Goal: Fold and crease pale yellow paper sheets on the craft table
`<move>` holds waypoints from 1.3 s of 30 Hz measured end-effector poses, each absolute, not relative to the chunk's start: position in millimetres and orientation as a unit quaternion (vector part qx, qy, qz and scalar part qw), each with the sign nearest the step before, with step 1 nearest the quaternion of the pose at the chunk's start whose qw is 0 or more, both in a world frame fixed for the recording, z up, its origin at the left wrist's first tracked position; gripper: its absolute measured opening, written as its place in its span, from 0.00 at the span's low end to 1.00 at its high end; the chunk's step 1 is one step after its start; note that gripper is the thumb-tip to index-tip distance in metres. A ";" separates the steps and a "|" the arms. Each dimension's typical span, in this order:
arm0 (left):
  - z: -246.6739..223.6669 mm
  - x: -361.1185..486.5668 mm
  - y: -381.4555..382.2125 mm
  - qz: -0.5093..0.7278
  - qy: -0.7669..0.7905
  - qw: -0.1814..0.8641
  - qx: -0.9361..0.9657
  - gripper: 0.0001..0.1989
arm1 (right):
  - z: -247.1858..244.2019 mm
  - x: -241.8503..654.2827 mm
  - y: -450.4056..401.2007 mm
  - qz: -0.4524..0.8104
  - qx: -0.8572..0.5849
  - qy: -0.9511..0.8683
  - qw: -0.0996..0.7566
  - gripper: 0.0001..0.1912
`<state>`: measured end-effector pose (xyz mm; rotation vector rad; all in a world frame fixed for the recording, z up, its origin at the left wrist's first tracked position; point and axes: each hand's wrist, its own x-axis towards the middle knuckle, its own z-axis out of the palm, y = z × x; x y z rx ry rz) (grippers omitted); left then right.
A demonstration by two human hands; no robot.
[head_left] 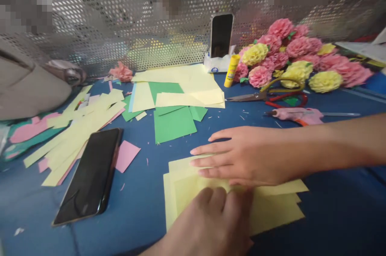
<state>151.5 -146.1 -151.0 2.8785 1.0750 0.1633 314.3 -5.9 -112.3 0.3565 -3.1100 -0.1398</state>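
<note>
Several sheets of yellow paper lie in an uneven stack on the blue table, close to me. My right hand rests flat across the top of the stack, fingers stretched out to the left. Just below it, my left hand presses on the same paper with its fingers curled under. Its fingertips are hidden, so what they pinch, if anything, does not show.
At left lie a black phone, yellow paper strips and a pink square. Green paper, a glue stick, scissors, a pink glue gun and paper flowers are behind, before a perforated metal panel.
</note>
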 end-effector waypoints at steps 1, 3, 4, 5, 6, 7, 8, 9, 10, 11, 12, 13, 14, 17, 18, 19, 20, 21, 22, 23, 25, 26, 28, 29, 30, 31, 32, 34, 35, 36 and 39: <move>-151.9 151.4 -146.5 0.056 0.356 0.040 0.932 0.30 | -111.9 306.7 -5.0 -0.044 0.125 -0.991 0.003 0.23; -153.6 151.1 -147.6 0.060 0.373 0.053 0.924 0.29 | -111.0 291.5 -3.6 -0.045 0.145 -0.988 0.004 0.23; -154.2 150.9 -148.2 0.061 0.381 0.061 0.921 0.29 | -110.7 284.2 -3.2 -0.046 0.153 -0.987 0.006 0.23; -154.7 150.7 -148.9 0.062 0.388 0.069 0.917 0.28 | -110.6 277.3 -2.9 -0.046 0.160 -0.986 0.009 0.23; -154.9 150.4 -149.5 0.062 0.393 0.077 0.914 0.28 | -110.6 271.0 -2.8 -0.047 0.167 -0.985 0.013 0.23; -154.7 150.1 -149.9 0.062 0.396 0.084 0.912 0.27 | -110.9 265.4 -3.0 -0.046 0.173 -0.984 0.018 0.23; -154.0 149.8 -150.1 0.057 0.398 0.093 0.911 0.27 | -111.3 260.7 -3.3 -0.044 0.178 -0.983 0.024 0.22; -152.9 149.7 -150.1 0.053 0.398 0.099 0.910 0.26 | -111.8 257.1 -4.0 -0.044 0.180 -0.982 0.030 0.22; -151.4 149.7 -149.7 0.049 0.398 0.104 0.910 0.25 | -112.3 254.5 -4.9 -0.045 0.179 -0.982 0.035 0.22; -149.8 149.8 -149.2 0.045 0.396 0.105 0.911 0.23 | -112.6 253.1 -6.1 -0.048 0.174 -0.983 0.035 0.22; -148.1 150.1 -148.6 0.042 0.393 0.104 0.913 0.22 | -112.8 252.8 -7.6 -0.052 0.164 -0.985 0.029 0.22; -146.7 150.6 -147.9 0.041 0.392 0.099 0.914 0.21 | -112.6 253.7 -9.3 -0.057 0.149 -0.987 0.019 0.22; -145.6 151.2 -147.3 0.044 0.392 0.092 0.914 0.20 | -112.2 255.8 -11.1 -0.061 0.135 -0.989 0.008 0.22; -143.9 153.3 -146.2 0.051 0.398 0.079 0.913 0.23 | -110.3 269.0 -16.1 -0.071 0.094 -0.993 -0.021 0.23; -143.8 153.9 -146.2 0.049 0.397 0.081 0.913 0.24 | -109.8 275.6 -17.3 -0.074 0.091 -0.993 -0.025 0.25; -143.8 154.2 -146.3 0.044 0.393 0.085 0.914 0.24 | -109.6 283.1 -18.1 -0.078 0.101 -0.992 -0.027 0.26; -144.0 154.3 -146.5 0.037 0.389 0.089 0.916 0.23 | -109.6 291.5 -18.8 -0.082 0.108 -0.990 -0.030 0.27; -144.4 154.1 -146.9 0.032 0.386 0.089 0.918 0.22 | -109.8 300.5 -19.2 -0.089 0.104 -0.990 -0.037 0.27; -144.9 153.5 -147.4 0.029 0.380 0.086 0.921 0.22 | -110.2 310.0 -19.6 -0.096 0.100 -0.989 -0.042 0.27; -145.5 152.7 -148.0 0.029 0.373 0.079 0.924 0.21 | -110.8 319.9 -20.0 -0.105 0.088 -0.990 -0.046 0.28; -146.6 150.6 -149.0 0.034 0.352 0.050 0.934 0.22 | -112.4 340.1 -21.4 -0.116 0.061 -0.991 -0.041 0.28; -146.7 149.5 -149.3 0.037 0.338 0.032 0.940 0.23 | -113.5 350.2 -22.4 -0.120 0.042 -0.991 -0.040 0.28; -145.8 147.7 -149.1 0.035 0.313 -0.004 0.949 0.24 | -116.0 369.9 -25.5 -0.121 0.014 -0.992 -0.030 0.28; -144.7 147.2 -148.6 0.030 0.305 -0.017 0.952 0.24 | -117.5 379.5 -27.5 -0.122 -0.001 -0.992 -0.020 0.29; -143.4 146.9 -147.8 0.023 0.301 -0.024 0.953 0.25 | -118.9 388.8 -29.7 -0.121 -0.013 -0.993 -0.013 0.29; -142.1 146.9 -146.9 0.017 0.298 -0.028 0.954 0.25 | -120.2 397.7 -32.0 -0.122 -0.032 -0.992 -0.007 0.29; -140.9 147.1 -145.9 0.010 0.296 -0.028 0.955 0.26 | -121.4 406.3 -34.4 -0.122 -0.054 -0.991 0.000 0.29; -139.8 148.0 -144.2 0.000 0.291 -0.025 0.957 0.27 | -122.8 422.2 -39.1 -0.105 -0.093 -0.990 0.013 0.29; -140.1 148.5 -143.7 -0.004 0.289 -0.022 0.957 0.27 | -123.0 429.3 -41.2 -0.092 -0.109 -0.989 0.023 0.29; -140.8 149.2 -143.3 -0.008 0.288 -0.020 0.957 0.27 | -122.9 435.6 -43.0 -0.078 -0.121 -0.989 0.034 0.28; -143.0 151.2 -143.3 -0.014 0.293 -0.019 0.956 0.27 | -121.0 448.1 -47.0 -0.058 -0.138 -0.987 0.055 0.24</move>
